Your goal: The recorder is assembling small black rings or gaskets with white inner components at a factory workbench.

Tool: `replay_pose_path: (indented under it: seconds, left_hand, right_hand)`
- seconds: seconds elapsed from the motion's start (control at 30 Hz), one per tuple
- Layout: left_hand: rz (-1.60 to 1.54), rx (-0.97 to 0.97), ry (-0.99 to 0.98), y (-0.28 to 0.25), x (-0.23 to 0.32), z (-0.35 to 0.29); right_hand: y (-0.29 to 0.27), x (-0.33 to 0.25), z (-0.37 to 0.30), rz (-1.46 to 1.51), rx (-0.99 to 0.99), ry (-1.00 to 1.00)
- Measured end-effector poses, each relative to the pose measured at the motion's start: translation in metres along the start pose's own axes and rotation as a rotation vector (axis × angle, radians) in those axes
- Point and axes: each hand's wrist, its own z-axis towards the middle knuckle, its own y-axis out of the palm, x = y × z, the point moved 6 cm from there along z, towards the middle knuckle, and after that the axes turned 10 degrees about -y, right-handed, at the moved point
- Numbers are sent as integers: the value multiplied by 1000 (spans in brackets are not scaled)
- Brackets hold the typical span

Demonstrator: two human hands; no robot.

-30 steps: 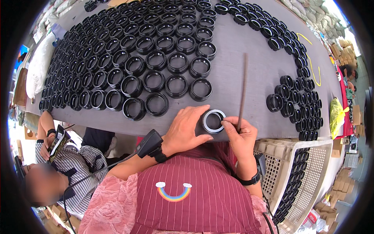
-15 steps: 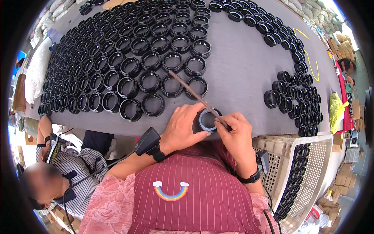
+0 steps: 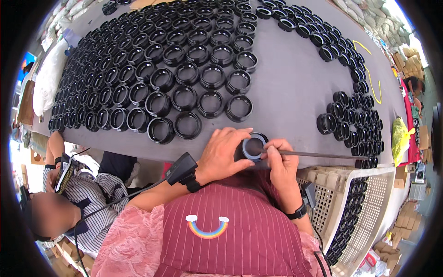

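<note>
My left hand [image 3: 225, 151] curls its thumb and fingers around the left side of a black ring-shaped part [image 3: 264, 137] with a pale bluish upper rim. The ring rests near the table's front edge. My right hand [image 3: 283, 165] pinches a thin brown stick [image 3: 323, 154] close to its left end. That end lies at the ring's right inner rim; whether it touches is hard to make out. The stick's long part points right across the table. Beyond my left hand, many matching black rings [image 3: 187, 125] stand in rows.
More black rings [image 3: 326, 123] spread along the table's right side, beside a yellow cord [image 3: 369, 76]. A pale perforated plastic crate [image 3: 369, 207] holding similar rings stands at lower right. A yellow bag [image 3: 400, 138] is at the right edge. Another person [image 3: 87, 207] sits at the left.
The stick has swung from pointing up and left over the rings to pointing right, and its right-hand end now lies at the ring. My left hand stays around the ring.
</note>
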Motion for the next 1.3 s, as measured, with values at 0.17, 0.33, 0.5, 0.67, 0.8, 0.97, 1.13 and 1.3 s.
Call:
replay_pose_path:
  seconds: [0.17,0.33,0.5,0.67,0.8,0.97,1.13,1.3]
  left_hand:
    - [-190,-29,-135,2,0,5]
    - [-46,171,-11,38,-15,-12]
    - [-143,348,83,39,-24,-13]
    - [-119,359,71,56,-30,0]
    - [-161,310,77,67,-34,-4]
    - [-102,378,92,71,-36,-3]
    - [-27,453,149,71,-27,-3]
    - [-62,400,113,70,-34,-5]
  right_hand:
    - [1,2,-3,-186,55,109]
    - [-77,100,-20,-362,29,-243]
    - [-87,118,-1,213,120,-145]
    - [-109,131,5,-214,-12,-260]
    - [-102,144,3,370,62,140]
    - [-126,164,-2,360,118,194]
    - [-196,218,-1,-547,75,-249]
    - [-148,187,-5,249,121,-41]
